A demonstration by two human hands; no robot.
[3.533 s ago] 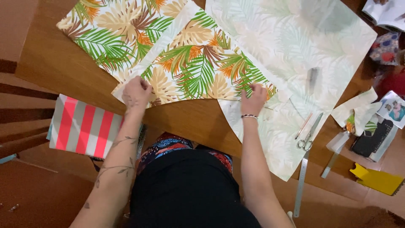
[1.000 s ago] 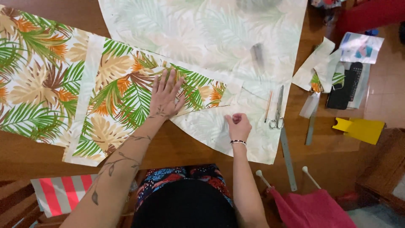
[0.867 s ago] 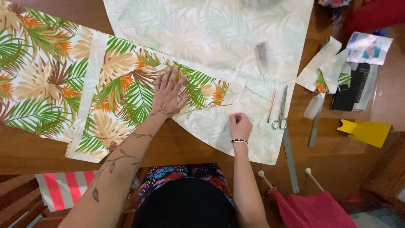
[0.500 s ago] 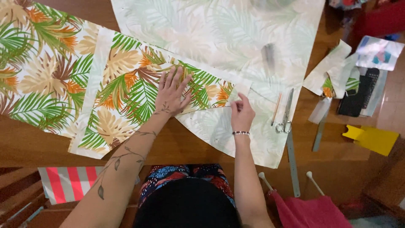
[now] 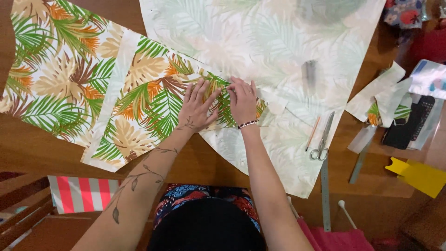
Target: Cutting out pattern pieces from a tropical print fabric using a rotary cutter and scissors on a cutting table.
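A wooden tabletop [image 5: 42, 148] fills the view from above, covered mostly with cloth. The left hand [image 5: 197, 108] lies flat, fingers spread and released, palm down on the leaf-print fabric piece [image 5: 148, 104], near its right-hand tip. The right hand [image 5: 242, 100] lies just beside it, also flat and grasping nothing, its fingers pressing where the printed piece meets the pale fabric sheet [image 5: 260, 60]; a beaded bracelet [image 5: 247, 124] circles that wrist. The printed piece, with green and orange fronds, rests partly on the pale sheet, which shows the same pattern faintly and spreads towards the far edge. Another leaf-print panel [image 5: 55, 79] lies to the left, overlapped by the piece under the hands. Right of the hands, on the pale sheet, a pencil [image 5: 312, 133] and scissors [image 5: 322, 139] lie side by side, with a metal ruler [image 5: 325, 195] below them. Farther right sit fabric scraps [image 5: 381, 90], a dark flat object [image 5: 408, 123] and a yellow card [image 5: 420, 176]. A red-and-white striped cloth [image 5: 81, 194] hangs below the near edge.
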